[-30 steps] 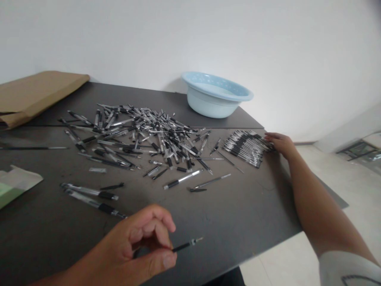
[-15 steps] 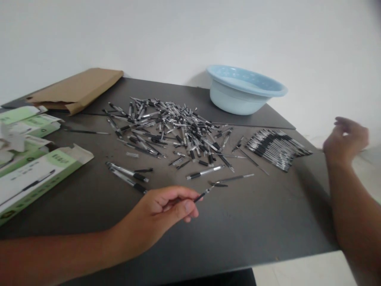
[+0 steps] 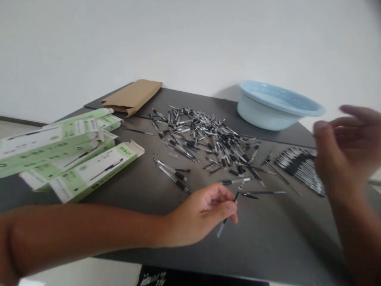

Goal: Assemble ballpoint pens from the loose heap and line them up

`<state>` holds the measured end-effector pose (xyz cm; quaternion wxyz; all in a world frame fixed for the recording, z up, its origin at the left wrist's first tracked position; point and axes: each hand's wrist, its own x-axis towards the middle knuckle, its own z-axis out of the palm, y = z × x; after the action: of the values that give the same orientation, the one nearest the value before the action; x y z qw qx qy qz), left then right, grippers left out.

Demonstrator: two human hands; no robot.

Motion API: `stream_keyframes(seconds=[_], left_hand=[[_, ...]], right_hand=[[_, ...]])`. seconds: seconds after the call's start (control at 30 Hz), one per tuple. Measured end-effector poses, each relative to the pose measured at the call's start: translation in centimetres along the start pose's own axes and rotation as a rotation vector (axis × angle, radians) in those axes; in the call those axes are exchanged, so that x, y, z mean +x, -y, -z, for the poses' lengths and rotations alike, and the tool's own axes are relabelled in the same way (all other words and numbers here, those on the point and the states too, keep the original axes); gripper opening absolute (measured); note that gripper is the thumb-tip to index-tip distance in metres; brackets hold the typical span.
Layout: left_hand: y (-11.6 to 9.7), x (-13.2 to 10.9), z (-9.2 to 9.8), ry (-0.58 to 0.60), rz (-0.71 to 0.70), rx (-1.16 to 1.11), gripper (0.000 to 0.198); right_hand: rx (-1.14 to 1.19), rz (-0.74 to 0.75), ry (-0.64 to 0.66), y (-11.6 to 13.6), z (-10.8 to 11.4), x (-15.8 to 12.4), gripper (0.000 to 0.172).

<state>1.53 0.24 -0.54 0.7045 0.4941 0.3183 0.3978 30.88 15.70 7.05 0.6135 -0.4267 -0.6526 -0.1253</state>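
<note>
My left hand [image 3: 205,216] pinches a slim pen refill [image 3: 222,229] between thumb and fingers above the front of the table. Its pale tip points up and away, and its clear tail end sticks out below the thumb. My right hand [image 3: 348,151] is raised at the right, slightly blurred, with fingers curved and apart and nothing visible in it. Behind it lies a neat row of pens [image 3: 297,167], partly covered by the hand. A heap of loose pens and pen parts [image 3: 208,129] spreads over the middle of the table, beyond my left hand.
Green-and-white pen boxes [image 3: 98,169] are piled at the left, some with open flaps. A brown cardboard packet [image 3: 135,95] lies behind them. The light blue basin [image 3: 264,115] stands at the back right near the wall. The dark table's front edge [image 3: 184,267] runs below my left arm.
The view has swung left, so the table's things appear farther right. My right hand has come closer to the row of pens. The refill in my left hand is now tilted more steeply.
</note>
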Motion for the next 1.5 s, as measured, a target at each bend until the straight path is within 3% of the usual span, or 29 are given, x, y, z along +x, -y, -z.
stream_keyframes(seconds=[0.1, 0.17, 0.33, 0.47, 0.6, 0.7, 0.83, 1.03, 1.5], left_hand=[[-0.2, -0.2, -0.1, 0.002, -0.013, 0.012, 0.027], [-0.3, -0.4, -0.1, -0.004, -0.037, 0.042, 0.026], [-0.1, -0.6, -0.2, 0.045, -0.169, 0.195, 0.025], [0.1, -0.6, -0.2, 0.108, -0.303, 0.308, 0.027], [0.1, -0.6, -0.1, 0.146, -0.420, 0.380, 0.028], [0.1, -0.7, -0.1, 0.163, -0.445, 0.384, 0.026], [-0.1, -0.9, 0.0, 0.144, -0.420, 0.399, 0.025], [-0.2, -1.1, 0.3, 0.094, -0.413, 0.401, 0.022], [-0.7, -1.2, 0.2, 0.067, -0.324, 0.385, 0.018]], right_hand=[[0.111, 0.019, 0.336, 5.6, -3.1, -2.1, 0.036], [0.114, 0.096, 0.550, 7.8, -4.7, -3.3, 0.024], [0.078, 0.248, 0.897, 9.3, -8.5, -3.6, 0.020], [0.045, 0.248, 1.160, 10.4, -12.0, -2.0, 0.025], [0.119, 0.297, 1.377, 12.7, -15.1, -1.6, 0.019], [0.177, 0.348, 1.451, 14.5, -16.4, -2.4, 0.016], [0.213, 0.397, 1.457, 15.6, -17.1, -3.8, 0.020], [0.208, 0.362, 1.379, 15.5, -17.9, -5.2, 0.022], [0.192, 0.275, 1.398, 15.1, -18.5, -6.1, 0.019]])
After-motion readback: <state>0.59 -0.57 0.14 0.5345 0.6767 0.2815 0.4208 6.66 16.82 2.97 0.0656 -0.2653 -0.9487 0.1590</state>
